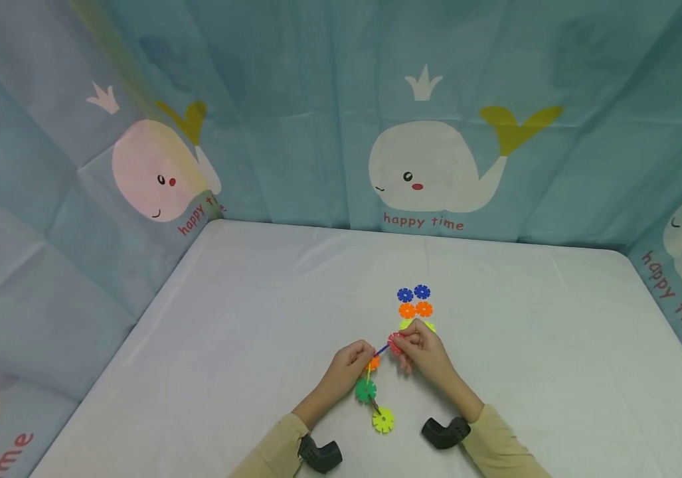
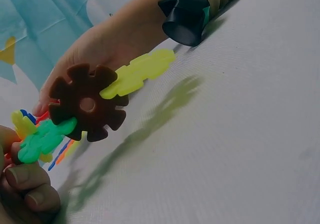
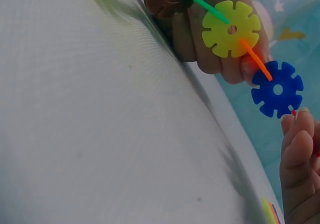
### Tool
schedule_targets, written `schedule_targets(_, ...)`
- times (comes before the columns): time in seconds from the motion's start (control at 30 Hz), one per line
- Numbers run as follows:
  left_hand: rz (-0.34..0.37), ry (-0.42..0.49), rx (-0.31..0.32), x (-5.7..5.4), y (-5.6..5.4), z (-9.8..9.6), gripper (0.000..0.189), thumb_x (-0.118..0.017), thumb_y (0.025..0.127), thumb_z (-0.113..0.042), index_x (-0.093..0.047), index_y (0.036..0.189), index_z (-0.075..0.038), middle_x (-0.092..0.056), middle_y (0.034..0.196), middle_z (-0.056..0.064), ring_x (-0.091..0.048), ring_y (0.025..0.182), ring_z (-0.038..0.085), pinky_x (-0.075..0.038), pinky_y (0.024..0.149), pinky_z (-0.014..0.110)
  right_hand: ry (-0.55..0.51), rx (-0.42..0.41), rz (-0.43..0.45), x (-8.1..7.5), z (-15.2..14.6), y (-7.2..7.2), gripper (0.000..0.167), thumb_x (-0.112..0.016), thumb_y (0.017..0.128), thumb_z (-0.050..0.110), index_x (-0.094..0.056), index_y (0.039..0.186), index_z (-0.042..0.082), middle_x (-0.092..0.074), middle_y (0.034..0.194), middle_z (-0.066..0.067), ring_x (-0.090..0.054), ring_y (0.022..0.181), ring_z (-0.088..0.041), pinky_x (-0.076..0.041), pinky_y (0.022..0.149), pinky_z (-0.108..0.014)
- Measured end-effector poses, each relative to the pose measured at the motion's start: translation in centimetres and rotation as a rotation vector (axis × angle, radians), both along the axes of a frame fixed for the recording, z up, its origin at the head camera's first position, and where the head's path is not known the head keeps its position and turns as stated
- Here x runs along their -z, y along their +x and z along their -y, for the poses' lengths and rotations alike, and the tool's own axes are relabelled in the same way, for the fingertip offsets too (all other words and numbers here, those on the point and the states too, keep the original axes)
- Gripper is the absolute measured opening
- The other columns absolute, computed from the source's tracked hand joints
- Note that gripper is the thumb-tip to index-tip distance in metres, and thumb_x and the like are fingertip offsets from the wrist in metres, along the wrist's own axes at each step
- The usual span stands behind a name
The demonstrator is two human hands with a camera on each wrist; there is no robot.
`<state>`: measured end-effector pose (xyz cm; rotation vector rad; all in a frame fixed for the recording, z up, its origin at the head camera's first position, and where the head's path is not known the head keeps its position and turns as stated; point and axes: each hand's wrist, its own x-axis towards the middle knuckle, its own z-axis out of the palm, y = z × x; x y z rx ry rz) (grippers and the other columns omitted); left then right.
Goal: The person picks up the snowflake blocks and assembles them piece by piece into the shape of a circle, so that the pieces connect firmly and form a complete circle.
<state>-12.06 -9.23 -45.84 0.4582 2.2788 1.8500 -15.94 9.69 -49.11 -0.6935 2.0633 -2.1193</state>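
A chain of several notched plastic discs hangs between the two hands. My left hand [image 1: 345,368] pinches the orange disc [image 1: 374,363] in the chain. With thumb and fingers, my right hand [image 1: 427,352] holds the red disc [image 1: 395,342], which meets the blue disc [image 3: 278,101] at its rim. Below the left hand, the chain carries a green disc [image 1: 366,391], a brown disc [image 2: 102,119] and a yellow disc [image 1: 383,420] at its lower end. Another yellow disc [image 3: 220,41] sits between green and orange. Fingers partly cover the orange and red discs.
Loose blue discs [image 1: 405,295], orange discs [image 1: 407,311] and yellow discs [image 1: 430,326] lie in pairs on the white table [image 1: 257,299], just beyond the right hand, which partly hides the yellow ones. A whale-printed curtain [image 1: 293,133] encloses the table's back and sides.
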Motion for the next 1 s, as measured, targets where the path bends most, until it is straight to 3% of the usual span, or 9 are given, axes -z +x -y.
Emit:
schedule_targets(0.27,-0.010,-0.013,0.011,0.1,0.0,0.0,0.020,-0.045,0.094,-0.006,-0.054,0.082,0.006,-0.038,0.056,-0.003,-0.035,0.049,0.003,-0.030,0.049,0.018,0.033,0.008,0.036,-0.6,0.2,0.5,0.010,-0.052,0.089,-0.002,-0.043,0.087,-0.007,-0.056,0.065,-0.024,-0.048,0.040,-0.023,-0.042,0.038,-0.027)
schedule_targets(0.63,-0.048,-0.038,-0.002,0.0,0.5,0.2,0.019,-0.046,0.093,-0.005,-0.053,0.080,0.006,-0.037,0.056,-0.004,-0.033,0.049,0.003,-0.029,0.047,0.017,-0.076,-0.057,0.001,-1.8,1.1,1.3,0.005,-0.045,0.088,-0.013,-0.041,0.086,-0.016,-0.051,0.065,-0.033,-0.048,0.040,-0.026,-0.042,0.037,-0.026)
schedule_targets(0.83,-0.046,0.002,-0.055,0.0,0.5,0.0,0.016,-0.048,0.091,-0.002,-0.051,0.077,0.005,-0.037,0.055,-0.005,-0.033,0.049,0.002,-0.029,0.048,0.017,-0.084,-0.057,0.001,-1.7,1.6,1.4,0.005,-0.045,0.088,-0.012,-0.042,0.089,-0.016,-0.051,0.065,-0.033,-0.049,0.042,-0.024,-0.043,0.038,-0.027)
schedule_targets(1.0,-0.041,-0.014,-0.097,0.0,0.2,-0.3,0.012,-0.047,0.091,-0.002,-0.052,0.083,0.005,-0.038,0.057,-0.005,-0.036,0.052,0.003,-0.030,0.050,0.016,-0.017,-0.053,0.021,-1.4,2.2,1.5,0.011,-0.042,0.090,-0.010,-0.045,0.098,-0.016,-0.051,0.066,-0.028,-0.049,0.046,-0.029,-0.044,0.043,-0.028)
